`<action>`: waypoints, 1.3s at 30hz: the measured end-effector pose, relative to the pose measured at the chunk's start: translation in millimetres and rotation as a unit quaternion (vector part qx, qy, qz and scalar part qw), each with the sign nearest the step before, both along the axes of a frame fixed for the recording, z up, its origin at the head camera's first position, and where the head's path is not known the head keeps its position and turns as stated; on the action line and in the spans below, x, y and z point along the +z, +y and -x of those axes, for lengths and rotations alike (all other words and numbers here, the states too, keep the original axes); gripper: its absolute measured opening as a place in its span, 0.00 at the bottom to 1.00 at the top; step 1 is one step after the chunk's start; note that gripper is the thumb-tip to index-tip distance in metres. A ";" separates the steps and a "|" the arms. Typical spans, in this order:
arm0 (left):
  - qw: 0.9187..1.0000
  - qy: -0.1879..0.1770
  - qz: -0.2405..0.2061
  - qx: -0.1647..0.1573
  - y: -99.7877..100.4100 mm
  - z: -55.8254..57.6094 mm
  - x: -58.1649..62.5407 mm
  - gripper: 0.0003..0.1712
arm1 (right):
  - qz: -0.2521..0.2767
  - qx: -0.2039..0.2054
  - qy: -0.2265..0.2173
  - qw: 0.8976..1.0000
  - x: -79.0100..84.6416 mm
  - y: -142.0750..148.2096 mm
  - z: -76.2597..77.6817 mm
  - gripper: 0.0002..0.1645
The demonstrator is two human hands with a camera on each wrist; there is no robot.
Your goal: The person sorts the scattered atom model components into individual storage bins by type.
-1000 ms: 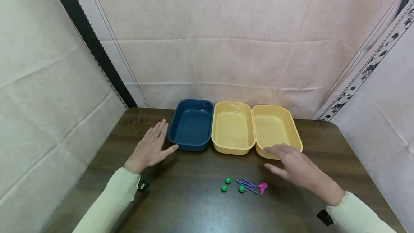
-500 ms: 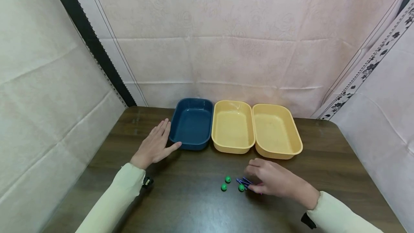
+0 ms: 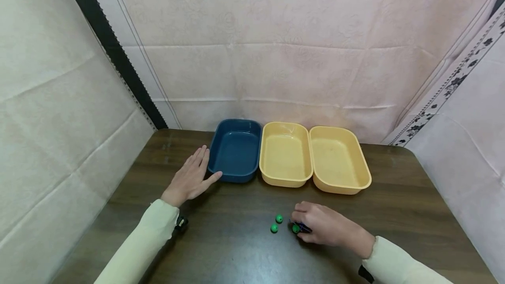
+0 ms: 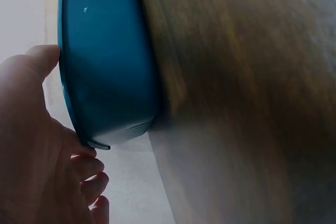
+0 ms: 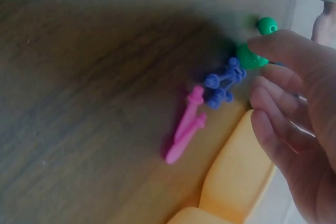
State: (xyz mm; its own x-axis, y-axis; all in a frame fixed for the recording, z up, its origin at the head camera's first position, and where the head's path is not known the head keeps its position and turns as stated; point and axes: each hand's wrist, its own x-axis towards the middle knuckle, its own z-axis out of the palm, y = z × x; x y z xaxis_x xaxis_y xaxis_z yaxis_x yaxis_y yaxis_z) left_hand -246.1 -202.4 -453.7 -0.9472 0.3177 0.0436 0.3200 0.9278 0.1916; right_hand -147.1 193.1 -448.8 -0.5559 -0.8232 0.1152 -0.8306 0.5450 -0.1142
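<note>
My left hand [image 3: 191, 178] lies with extended fingers along the left side of the dark blue tray [image 3: 236, 149], its thumb at the near corner of the rim. The left wrist view shows the fingertips right at the rim of that tray [image 4: 107, 59]. My right hand [image 3: 321, 223] is low over the table, thumb and fingers spread around a green bead [image 3: 296, 228] and some blue-purple pegs [image 5: 223, 83]. Two more green beads [image 3: 274, 228] sit just to the left. A pink forked piece [image 5: 185, 127] lies by the pegs; the hand hides it in the head view.
Two yellow trays [image 3: 286, 184] [image 3: 342, 189] stand right of the blue one along the back of the dark wooden table [image 3: 221, 249]. Pale cloth [image 3: 252, 73] hangs behind and on both sides.
My right hand has come down and left from the right yellow tray's front edge to the beads and pegs, its fingers bending more. My left hand has shifted slightly right, against the blue tray.
</note>
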 end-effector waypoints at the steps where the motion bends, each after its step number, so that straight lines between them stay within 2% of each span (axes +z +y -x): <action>1: 1.000 0.000 0.002 0.000 0.0 0.2 -0.6 0.57 | 0.000 -0.001 -0.001 1.000 -1.4 -0.4 0.1 0.10; 12: 1.000 0.002 0.001 0.000 -1.4 1.3 -3.4 0.57 | -0.007 -0.008 -0.029 1.000 -8.4 -4.2 1.8 0.06; 24: 1.000 0.010 0.000 -0.001 0.2 1.9 -3.8 0.57 | -0.003 -0.012 -0.037 0.999 -9.0 -4.2 2.1 0.06; 31: 1.000 0.014 0.002 -0.002 -0.3 3.1 -4.5 0.57 | 0.001 -0.012 -0.047 0.999 -3.0 -4.2 2.4 0.06; 39: 1.000 0.010 0.009 0.001 0.0 2.1 -2.5 0.57 | 0.005 -0.011 -0.056 0.998 12.2 -4.6 7.4 0.06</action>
State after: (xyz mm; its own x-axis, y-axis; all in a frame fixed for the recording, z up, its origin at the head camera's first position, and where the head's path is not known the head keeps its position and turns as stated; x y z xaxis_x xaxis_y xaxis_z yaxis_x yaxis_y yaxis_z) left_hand -248.1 -202.4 -456.2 -0.9471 0.3161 0.0562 0.3210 0.9319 0.1686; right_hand -154.6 188.5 -436.6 -0.5830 -0.8103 0.0598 -0.8008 0.5606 -0.2110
